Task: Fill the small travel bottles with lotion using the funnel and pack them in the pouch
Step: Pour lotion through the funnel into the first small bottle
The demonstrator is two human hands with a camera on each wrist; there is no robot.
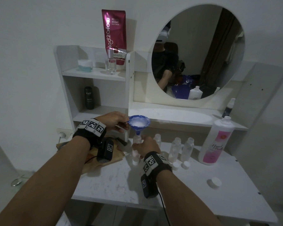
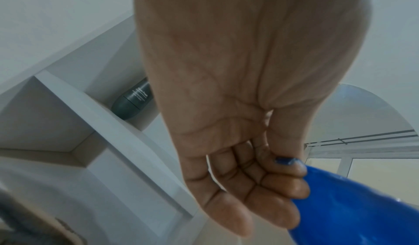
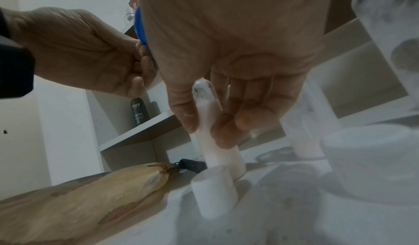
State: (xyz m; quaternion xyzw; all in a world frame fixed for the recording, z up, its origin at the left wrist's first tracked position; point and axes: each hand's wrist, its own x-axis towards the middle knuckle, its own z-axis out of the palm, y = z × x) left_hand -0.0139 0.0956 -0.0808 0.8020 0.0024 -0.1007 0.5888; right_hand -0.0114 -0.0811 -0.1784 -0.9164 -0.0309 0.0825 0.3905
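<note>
A blue funnel [image 1: 138, 123] holding white lotion sits with its spout in the neck of a small clear travel bottle [image 1: 136, 141] standing on the white table [image 1: 203, 193]. My left hand [image 1: 116, 121] pinches the funnel's rim tab [image 2: 286, 160]. My right hand [image 1: 146, 146] grips the bottle [image 3: 212, 123], which is mostly full of pale lotion. Its white cap [image 3: 214, 191] stands in front of it. Three empty travel bottles [image 1: 175, 148] stand to the right. The tan pouch [image 1: 104, 158] lies at the left, under my left wrist.
A large white and pink lotion bottle [image 1: 216, 141] stands open at the right, its cap [image 1: 214, 182] on the table. Two small white caps [image 1: 180, 165] lie by the empty bottles. Shelves [image 1: 95, 74] with toiletries and a round mirror [image 1: 198, 53] rise behind.
</note>
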